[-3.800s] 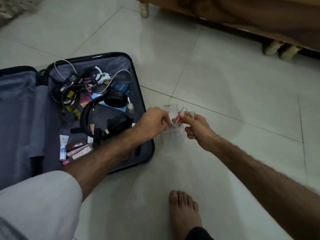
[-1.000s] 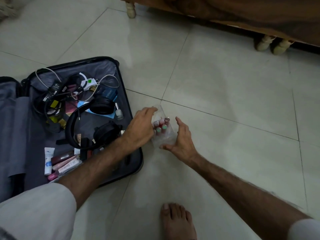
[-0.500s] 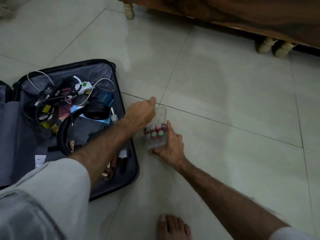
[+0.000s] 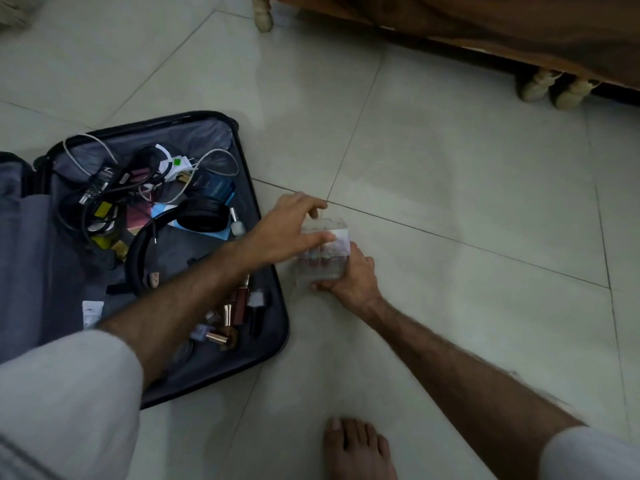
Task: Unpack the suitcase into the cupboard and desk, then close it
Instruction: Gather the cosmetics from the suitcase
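A clear plastic box (image 4: 325, 258) with several small coloured bottles inside stands on the tiled floor just right of the open black suitcase (image 4: 273, 341). My left hand (image 4: 294, 230) lies over the box's top, with its fingers around the upper edges. My right hand (image 4: 353, 278) grips the box's lower right side from below. The suitcase holds black headphones (image 4: 197, 216), tangled cables and chargers (image 4: 104, 181), a dark blue box (image 4: 214, 185), and several lipsticks and small bottles (image 4: 235, 313).
A wooden piece of furniture (image 4: 485, 26) on cream legs runs along the top right. My bare foot (image 4: 356, 448) rests on the floor tiles at the bottom. My knee in light trousers (image 4: 62, 403) covers the suitcase's near left part.
Both hands have closed around the clear box with the bottles inside; my left hand has moved onto its top. The view has shifted slightly.
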